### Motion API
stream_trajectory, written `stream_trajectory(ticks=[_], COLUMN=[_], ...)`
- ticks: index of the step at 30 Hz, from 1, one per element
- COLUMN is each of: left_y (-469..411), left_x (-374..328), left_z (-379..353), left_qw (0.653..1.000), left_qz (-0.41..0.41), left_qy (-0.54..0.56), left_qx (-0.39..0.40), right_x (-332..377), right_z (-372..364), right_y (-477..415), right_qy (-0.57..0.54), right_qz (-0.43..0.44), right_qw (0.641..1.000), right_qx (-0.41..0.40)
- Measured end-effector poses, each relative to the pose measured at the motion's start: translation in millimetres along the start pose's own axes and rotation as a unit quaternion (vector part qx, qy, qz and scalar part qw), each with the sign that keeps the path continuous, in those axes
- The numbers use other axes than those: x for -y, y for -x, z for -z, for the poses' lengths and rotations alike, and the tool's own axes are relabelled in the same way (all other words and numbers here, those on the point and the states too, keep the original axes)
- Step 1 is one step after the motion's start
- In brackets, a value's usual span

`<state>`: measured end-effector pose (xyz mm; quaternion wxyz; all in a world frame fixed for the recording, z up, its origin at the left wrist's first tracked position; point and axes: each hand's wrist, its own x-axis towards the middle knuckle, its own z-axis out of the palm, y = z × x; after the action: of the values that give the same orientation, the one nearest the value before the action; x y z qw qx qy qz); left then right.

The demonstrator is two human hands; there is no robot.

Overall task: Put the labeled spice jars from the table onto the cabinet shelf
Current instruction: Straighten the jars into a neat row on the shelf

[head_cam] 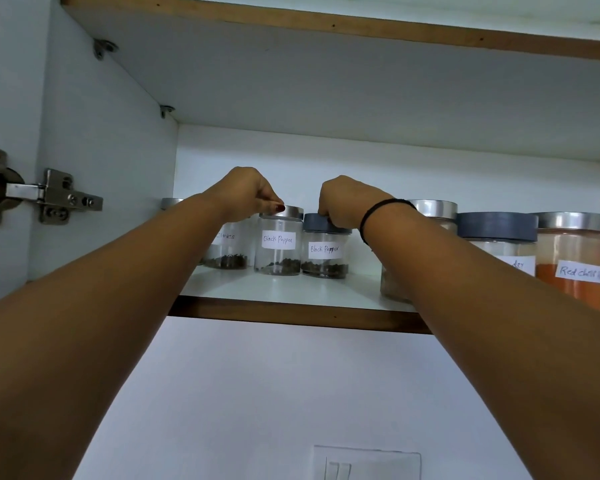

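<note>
Two "Black Pepper" jars under left hand, right hand.

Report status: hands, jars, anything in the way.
Left hand grips silver-lid Black Pepper jar by its lid. Right hand grips dark-lid Black Pepper jar by its lid. Both jars standing on shelf. Cloves jar close beside silver-lid one.

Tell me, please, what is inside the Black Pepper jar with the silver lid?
Dark peppercorns lie at the bottom of the jar; the rest looks empty. Its label hides a patch behind it.
</note>
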<state>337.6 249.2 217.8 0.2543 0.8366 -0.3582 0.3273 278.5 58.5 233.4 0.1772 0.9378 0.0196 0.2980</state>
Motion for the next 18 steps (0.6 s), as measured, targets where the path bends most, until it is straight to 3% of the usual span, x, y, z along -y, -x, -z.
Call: stream_trajectory(ticks=[18], left_y=[0], left_x=[8], left_z=[-7], left_qw=[1.0], left_qz=[-0.006], left_qy=[-0.024], left_qx=[-0.006], right_x=[6], right_z=[-20], right_y=[10], right_qy=[-0.028], right_qz=[0.008], right_qw=[0.998], right_qx=[-0.064])
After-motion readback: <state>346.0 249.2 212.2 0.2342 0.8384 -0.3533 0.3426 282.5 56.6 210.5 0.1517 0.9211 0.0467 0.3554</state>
